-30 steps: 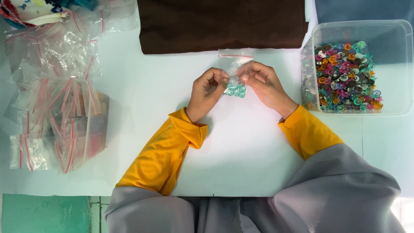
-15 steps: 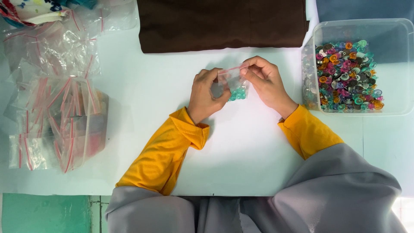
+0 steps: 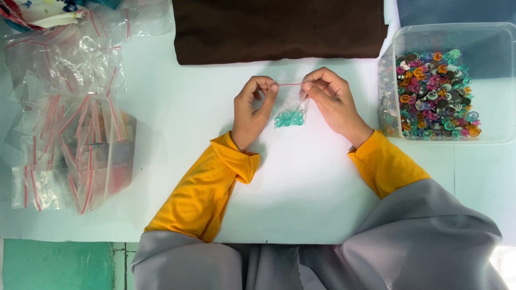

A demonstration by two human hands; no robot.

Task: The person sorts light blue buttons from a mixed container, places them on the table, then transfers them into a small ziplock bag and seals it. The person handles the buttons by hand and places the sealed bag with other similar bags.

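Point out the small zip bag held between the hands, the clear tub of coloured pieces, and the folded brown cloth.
small zip bag [image 3: 291, 114], head view, on its teal contents.
clear tub [image 3: 484, 137], head view, on its near wall.
brown cloth [image 3: 279, 29], head view, on its middle.

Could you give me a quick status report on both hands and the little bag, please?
Left hand and right hand both pinching the red zip strip of a small clear bag. Teal beads sit inside. Nothing in the way.

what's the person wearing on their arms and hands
Both hands, left hand and right hand, are bare: no gloves, and no rings or watch visible. Each arm has a mustard-yellow sleeve with a folded cuff, under a loose grey outer garment.
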